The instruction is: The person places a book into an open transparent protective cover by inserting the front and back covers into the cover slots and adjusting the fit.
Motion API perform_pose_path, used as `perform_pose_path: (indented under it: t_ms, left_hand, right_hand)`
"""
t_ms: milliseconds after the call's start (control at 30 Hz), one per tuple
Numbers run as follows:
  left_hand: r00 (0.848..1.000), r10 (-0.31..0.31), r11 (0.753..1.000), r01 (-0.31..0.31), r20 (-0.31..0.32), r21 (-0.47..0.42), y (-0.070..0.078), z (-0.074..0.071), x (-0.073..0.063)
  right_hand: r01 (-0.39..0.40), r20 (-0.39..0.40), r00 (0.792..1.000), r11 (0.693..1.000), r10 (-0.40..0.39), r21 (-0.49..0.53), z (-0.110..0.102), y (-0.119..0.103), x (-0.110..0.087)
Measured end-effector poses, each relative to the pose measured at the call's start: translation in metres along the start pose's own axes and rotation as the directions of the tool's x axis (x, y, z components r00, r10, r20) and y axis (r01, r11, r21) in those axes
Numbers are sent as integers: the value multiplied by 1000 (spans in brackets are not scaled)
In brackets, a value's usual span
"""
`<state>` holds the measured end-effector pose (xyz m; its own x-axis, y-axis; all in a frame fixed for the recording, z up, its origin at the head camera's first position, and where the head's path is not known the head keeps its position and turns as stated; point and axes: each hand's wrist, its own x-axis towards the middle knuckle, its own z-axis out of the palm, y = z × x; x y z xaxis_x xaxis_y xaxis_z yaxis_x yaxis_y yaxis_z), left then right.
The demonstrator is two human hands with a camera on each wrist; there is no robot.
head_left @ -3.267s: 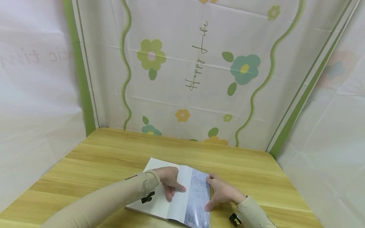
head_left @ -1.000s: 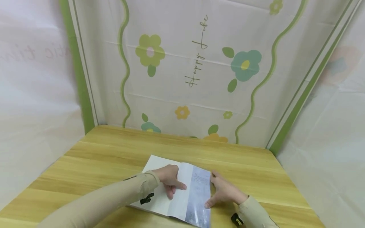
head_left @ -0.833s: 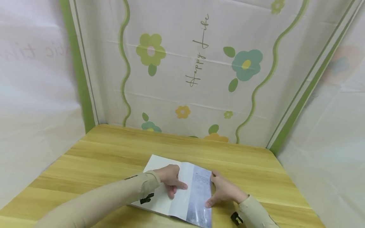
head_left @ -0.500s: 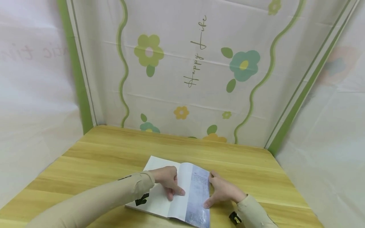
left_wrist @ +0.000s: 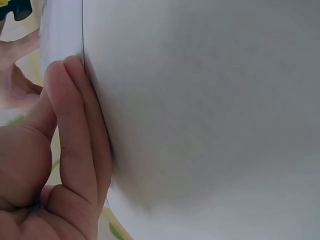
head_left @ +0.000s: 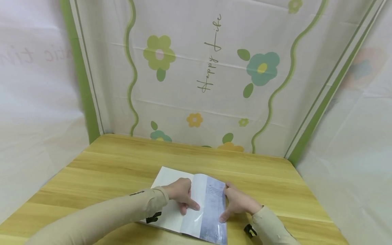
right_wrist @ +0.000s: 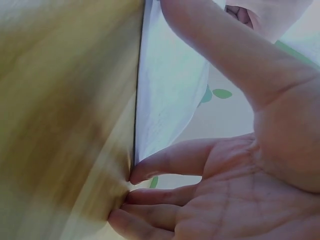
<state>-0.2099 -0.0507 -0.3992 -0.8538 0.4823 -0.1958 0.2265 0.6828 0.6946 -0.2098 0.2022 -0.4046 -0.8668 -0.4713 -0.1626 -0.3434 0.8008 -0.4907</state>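
Book laid open on a wooden table

Nearest, beige sleeves are seen, one at each side of the book. Its white pages are pressed near the fold by the left hand, whose fingers are held straight and together. The book's right edge, along a blue-grey panel, is touched by the right hand, thumb and fingers spread apart. Beyond the book, a flowered cloth is hung behind the table.
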Motion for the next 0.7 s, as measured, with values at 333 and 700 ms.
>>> perform_pose_path:
  t_ms: [333,700]
  left_hand:
    - [996,-66,997,68,65,-32,4,-3,-1]
    - [995,-93,996,93,35,10,9,-1,0]
  right_hand:
    - [-13,6,1000,1000,13,-8,0,-3,0]
    - [-34,27,999,999,33,39,-4,0,-2]
